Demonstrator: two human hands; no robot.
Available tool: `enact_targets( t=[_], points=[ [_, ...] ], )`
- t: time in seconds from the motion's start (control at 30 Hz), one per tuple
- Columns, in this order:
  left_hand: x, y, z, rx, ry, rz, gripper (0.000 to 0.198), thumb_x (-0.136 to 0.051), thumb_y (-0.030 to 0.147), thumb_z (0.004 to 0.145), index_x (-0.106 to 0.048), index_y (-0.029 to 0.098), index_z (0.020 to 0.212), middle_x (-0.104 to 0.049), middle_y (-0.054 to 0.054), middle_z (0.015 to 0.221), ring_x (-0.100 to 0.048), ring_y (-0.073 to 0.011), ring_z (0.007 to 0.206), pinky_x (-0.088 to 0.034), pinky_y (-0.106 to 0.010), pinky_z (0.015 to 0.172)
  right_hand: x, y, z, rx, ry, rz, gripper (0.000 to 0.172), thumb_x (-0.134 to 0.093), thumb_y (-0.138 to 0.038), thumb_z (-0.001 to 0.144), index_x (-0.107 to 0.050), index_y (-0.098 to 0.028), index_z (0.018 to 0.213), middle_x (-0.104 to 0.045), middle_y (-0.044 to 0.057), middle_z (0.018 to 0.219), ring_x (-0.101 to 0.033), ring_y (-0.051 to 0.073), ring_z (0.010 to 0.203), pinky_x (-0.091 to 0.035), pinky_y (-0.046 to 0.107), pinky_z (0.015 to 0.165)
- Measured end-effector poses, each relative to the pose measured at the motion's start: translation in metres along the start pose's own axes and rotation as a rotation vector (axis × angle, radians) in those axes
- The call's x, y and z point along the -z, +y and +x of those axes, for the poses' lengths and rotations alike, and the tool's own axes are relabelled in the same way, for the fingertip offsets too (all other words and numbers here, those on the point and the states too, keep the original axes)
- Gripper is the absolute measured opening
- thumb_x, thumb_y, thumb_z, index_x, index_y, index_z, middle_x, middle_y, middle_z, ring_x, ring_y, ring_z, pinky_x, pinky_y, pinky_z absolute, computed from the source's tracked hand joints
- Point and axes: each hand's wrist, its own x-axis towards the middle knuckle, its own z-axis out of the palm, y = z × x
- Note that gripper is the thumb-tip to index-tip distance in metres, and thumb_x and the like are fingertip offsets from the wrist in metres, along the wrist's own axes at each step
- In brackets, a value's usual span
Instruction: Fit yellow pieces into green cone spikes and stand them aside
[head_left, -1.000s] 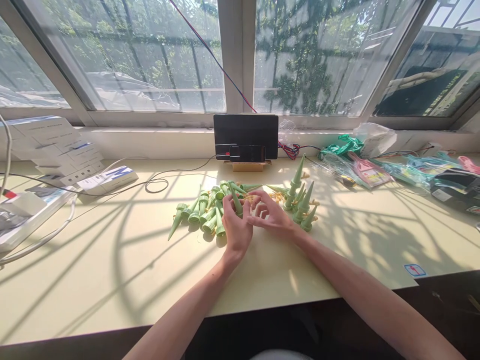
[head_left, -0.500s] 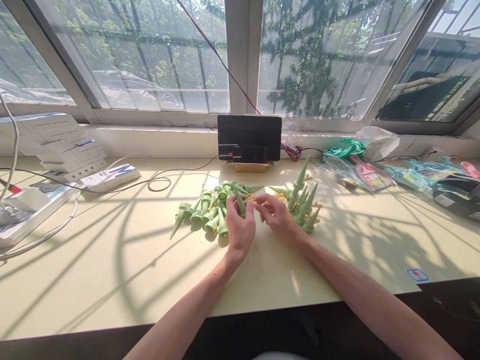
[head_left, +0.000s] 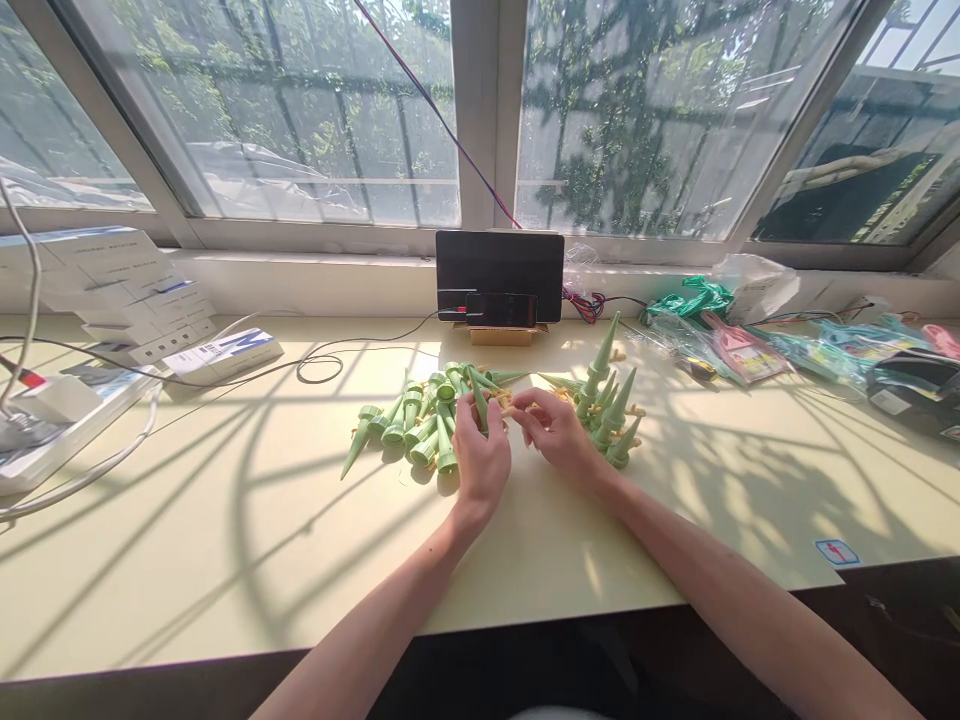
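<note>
My left hand (head_left: 481, 452) is closed around a green plastic watering spike (head_left: 478, 392), its pointed end up. Against it, my right hand (head_left: 553, 425) pinches a small yellow piece (head_left: 507, 408) between thumb and fingertips, at the spike's side. Whether that piece sits in the spike cannot be made out behind the fingers. Left of my hands lies a loose pile of green spikes (head_left: 412, 402) with open collars. Several more spikes (head_left: 616, 405) with yellow pegs stand upright just right of my right hand.
Behind the pile, a black tablet (head_left: 499, 262) and a phone (head_left: 501, 309) lean on a cardboard stand (head_left: 501, 337). White boxes (head_left: 142, 290) and a power strip (head_left: 67, 430) with cables are at left. Plastic-bagged items (head_left: 750, 350) lie at right. The table's front edge (head_left: 555, 618) runs below my arms.
My hands stay almost in place at the spike. The left thumb has risen slightly beside it, and the right fingertips have shifted a little at the yellow piece.
</note>
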Motion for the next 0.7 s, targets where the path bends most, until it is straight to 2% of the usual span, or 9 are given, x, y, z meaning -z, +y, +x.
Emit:
enact_targets(
  t=[0.3,0.47,0.7],
  points=[
    [0.0003,-0.0017,0.0011,-0.031,0.013,0.041,0.022,-0.057,0.042,0.098,-0.061,0.022,0.107,-0.07,-0.006,0.095,-0.065,-0.0187,0.074,-0.054,-0.033,0.069,0.0028,0.0,-0.0011,-0.067,-0.068,-0.025,0.033,-0.062,-0.054,0.097,-0.057,-0.022,0.09,-0.05,-0.006,0.06,-0.049,0.012,0.052,-0.039,0.027,0.052],
    [0.0003,-0.0033,0.0019,-0.091,0.033,0.049,0.025,-0.061,0.046,0.096,-0.064,0.022,0.103,-0.071,-0.007,0.091,-0.068,-0.0209,0.079,-0.055,-0.034,0.071,0.0029,-0.0004,-0.0005,-0.08,-0.094,-0.042,0.039,-0.06,-0.058,0.097,-0.054,-0.023,0.084,-0.049,-0.005,0.06,-0.047,0.013,0.053,-0.036,0.027,0.051],
    [0.0006,-0.0039,0.002,-0.098,0.031,0.052,0.026,-0.062,0.048,0.096,-0.065,0.022,0.097,-0.069,-0.005,0.083,-0.066,-0.0199,0.074,-0.055,-0.033,0.07,0.0029,-0.001,-0.0008,-0.092,-0.099,-0.08,0.047,-0.055,-0.063,0.099,-0.05,-0.023,0.076,-0.048,-0.004,0.059,-0.046,0.012,0.052,-0.036,0.028,0.051]
  ],
)
